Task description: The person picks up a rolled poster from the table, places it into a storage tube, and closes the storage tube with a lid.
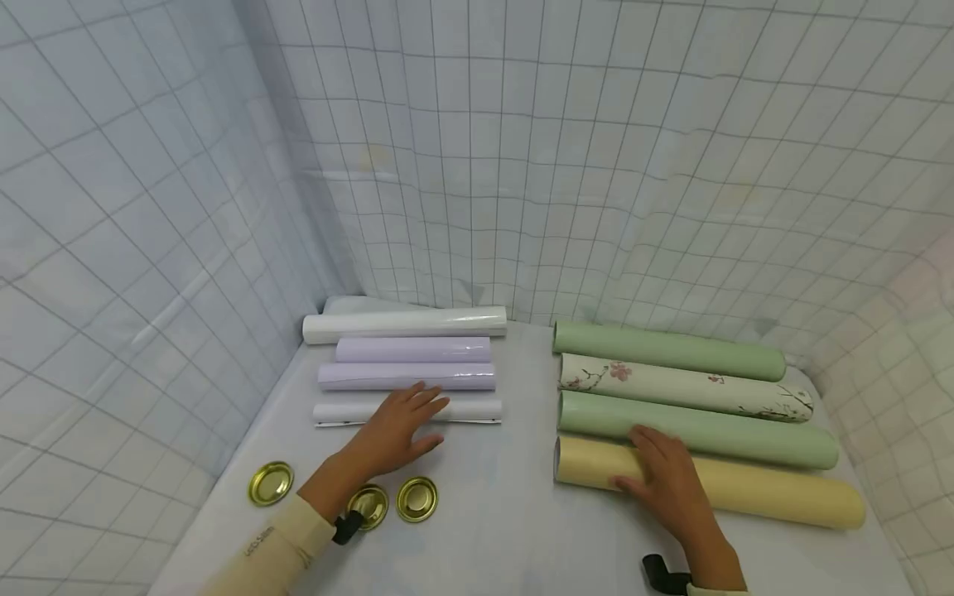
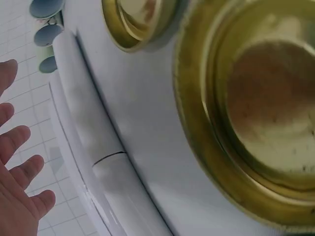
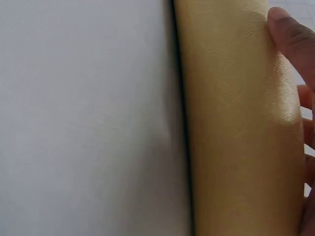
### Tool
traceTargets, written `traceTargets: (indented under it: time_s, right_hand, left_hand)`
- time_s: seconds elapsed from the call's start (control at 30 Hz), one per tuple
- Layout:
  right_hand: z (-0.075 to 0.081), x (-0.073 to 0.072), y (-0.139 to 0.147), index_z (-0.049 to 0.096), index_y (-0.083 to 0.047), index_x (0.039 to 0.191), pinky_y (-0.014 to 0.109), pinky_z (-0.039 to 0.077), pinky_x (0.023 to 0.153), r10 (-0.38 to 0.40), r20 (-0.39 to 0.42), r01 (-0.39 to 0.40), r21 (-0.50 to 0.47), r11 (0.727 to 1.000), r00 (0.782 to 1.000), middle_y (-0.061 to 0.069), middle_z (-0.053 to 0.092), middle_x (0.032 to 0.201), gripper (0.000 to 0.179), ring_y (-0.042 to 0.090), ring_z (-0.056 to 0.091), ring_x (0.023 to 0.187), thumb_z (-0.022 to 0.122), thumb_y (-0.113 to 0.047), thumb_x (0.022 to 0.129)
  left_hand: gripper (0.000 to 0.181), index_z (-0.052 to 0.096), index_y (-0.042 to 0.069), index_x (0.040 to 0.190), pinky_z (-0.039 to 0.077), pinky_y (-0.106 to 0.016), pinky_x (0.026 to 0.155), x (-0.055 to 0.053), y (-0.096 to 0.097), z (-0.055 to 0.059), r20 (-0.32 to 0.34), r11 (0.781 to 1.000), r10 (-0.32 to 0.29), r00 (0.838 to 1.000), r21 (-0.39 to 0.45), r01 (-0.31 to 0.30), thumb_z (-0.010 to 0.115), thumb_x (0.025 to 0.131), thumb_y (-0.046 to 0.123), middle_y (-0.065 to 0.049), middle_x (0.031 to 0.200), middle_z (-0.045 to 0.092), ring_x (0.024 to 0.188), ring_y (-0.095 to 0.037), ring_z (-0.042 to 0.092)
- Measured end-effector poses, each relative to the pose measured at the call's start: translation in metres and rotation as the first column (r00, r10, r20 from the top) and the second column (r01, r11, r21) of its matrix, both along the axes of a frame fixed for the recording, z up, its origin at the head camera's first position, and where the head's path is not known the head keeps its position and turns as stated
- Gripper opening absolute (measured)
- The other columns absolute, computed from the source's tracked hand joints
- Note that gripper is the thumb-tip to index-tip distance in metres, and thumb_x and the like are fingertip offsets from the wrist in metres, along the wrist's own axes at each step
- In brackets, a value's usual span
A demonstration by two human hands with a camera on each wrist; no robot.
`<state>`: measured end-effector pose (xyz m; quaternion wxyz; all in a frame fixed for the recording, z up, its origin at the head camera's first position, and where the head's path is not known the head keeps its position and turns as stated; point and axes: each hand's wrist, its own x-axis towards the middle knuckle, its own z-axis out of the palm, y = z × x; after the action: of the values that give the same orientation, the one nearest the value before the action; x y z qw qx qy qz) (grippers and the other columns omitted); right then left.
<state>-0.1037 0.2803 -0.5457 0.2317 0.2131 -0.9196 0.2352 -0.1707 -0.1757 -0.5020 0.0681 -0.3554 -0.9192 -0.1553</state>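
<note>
My left hand [image 1: 395, 430], fingers spread, is over the nearest white roll [image 1: 477, 410], its fingertips reaching toward a lilac roll [image 1: 458, 377]; contact cannot be told. In the left wrist view the fingers [image 2: 15, 142] look extended and hold nothing. On the right, my right hand [image 1: 667, 480] rests on a yellow roll [image 1: 782, 492] with a leathery sheen, its fingertips reaching to the green roll [image 1: 745, 437] behind. The right wrist view shows the thumb on the yellow roll [image 3: 236, 123], while the other fingers are partly hidden behind it.
Three gold dishes [image 1: 416, 499] lie near the left forearm, one partly covered by it. Behind the left hand are another lilac roll [image 1: 413, 349] and a white roll [image 1: 406, 324]. Farther right lie a flowered roll [image 1: 678, 387] and a green roll [image 1: 671, 348]. Gridded sheeting [image 1: 492, 165] surrounds the table.
</note>
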Motion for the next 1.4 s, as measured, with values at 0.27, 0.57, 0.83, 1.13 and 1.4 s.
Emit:
traceTargets:
  time_s: [0.27, 0.57, 0.83, 1.13, 1.4]
  right_hand:
    - [-0.007, -0.004, -0.008, 0.070, -0.006, 0.117, 0.054, 0.046, 0.088, -0.021, -0.009, 0.022, 0.065, 0.998, 1.000, 0.010, 0.070, 0.114, 0.071, 0.033, 0.064, 0.103, 0.088, -0.045, 0.061]
    - [-0.003, 0.012, -0.012, 0.071, -0.012, 0.118, 0.051, 0.043, 0.089, -0.095, 0.029, 0.091, 0.114, 0.989, 0.995, 0.003, 0.070, 0.116, 0.071, 0.026, 0.064, 0.105, 0.089, -0.049, 0.060]
    - [-0.004, 0.010, -0.009, 0.070, -0.015, 0.120, 0.049, 0.041, 0.088, -0.118, 0.035, 0.114, 0.112, 0.987, 0.992, 0.004, 0.070, 0.115, 0.071, 0.028, 0.063, 0.105, 0.089, -0.050, 0.060]
    - [-0.006, 0.006, -0.011, 0.070, -0.017, 0.117, 0.049, 0.044, 0.086, -0.146, 0.044, 0.140, 0.118, 0.983, 0.988, 0.002, 0.071, 0.113, 0.070, 0.027, 0.064, 0.104, 0.089, -0.052, 0.059]
    - [-0.007, 0.008, -0.011, 0.071, -0.017, 0.115, 0.049, 0.044, 0.084, -0.159, 0.055, 0.152, 0.114, 0.982, 0.986, 0.002, 0.071, 0.111, 0.068, 0.027, 0.065, 0.103, 0.090, -0.050, 0.058]
  left_hand:
    - [0.054, 0.059, 0.008, 0.137, 0.038, -0.057, 0.106, -0.008, -0.011, -0.002, -0.004, 0.999, -0.020, 1.000, 0.028, 0.021, 0.075, 0.090, 0.030, -0.014, 0.144, 0.052, 0.132, -0.040, 0.046]
    - [0.053, 0.060, 0.006, 0.135, 0.045, -0.050, 0.102, -0.013, -0.010, 0.004, 0.066, 0.996, 0.017, 0.998, 0.087, -0.023, 0.077, 0.089, 0.025, -0.013, 0.141, 0.054, 0.127, -0.033, 0.052]
    - [0.050, 0.062, 0.006, 0.133, 0.047, -0.049, 0.100, -0.022, -0.007, 0.000, 0.053, 0.999, -0.013, 0.998, 0.032, 0.012, 0.077, 0.089, 0.024, -0.014, 0.134, 0.058, 0.122, -0.033, 0.056]
    - [0.050, 0.062, 0.008, 0.130, 0.050, -0.049, 0.094, -0.024, -0.015, -0.012, -0.053, 0.999, -0.037, 0.998, -0.024, 0.036, 0.080, 0.086, 0.024, -0.015, 0.131, 0.058, 0.117, -0.033, 0.058]
    - [0.044, 0.065, 0.006, 0.127, 0.049, -0.049, 0.096, -0.026, -0.018, -0.019, -0.038, 0.995, -0.065, 0.997, -0.082, 0.061, 0.077, 0.088, 0.023, -0.016, 0.125, 0.061, 0.114, -0.034, 0.059]
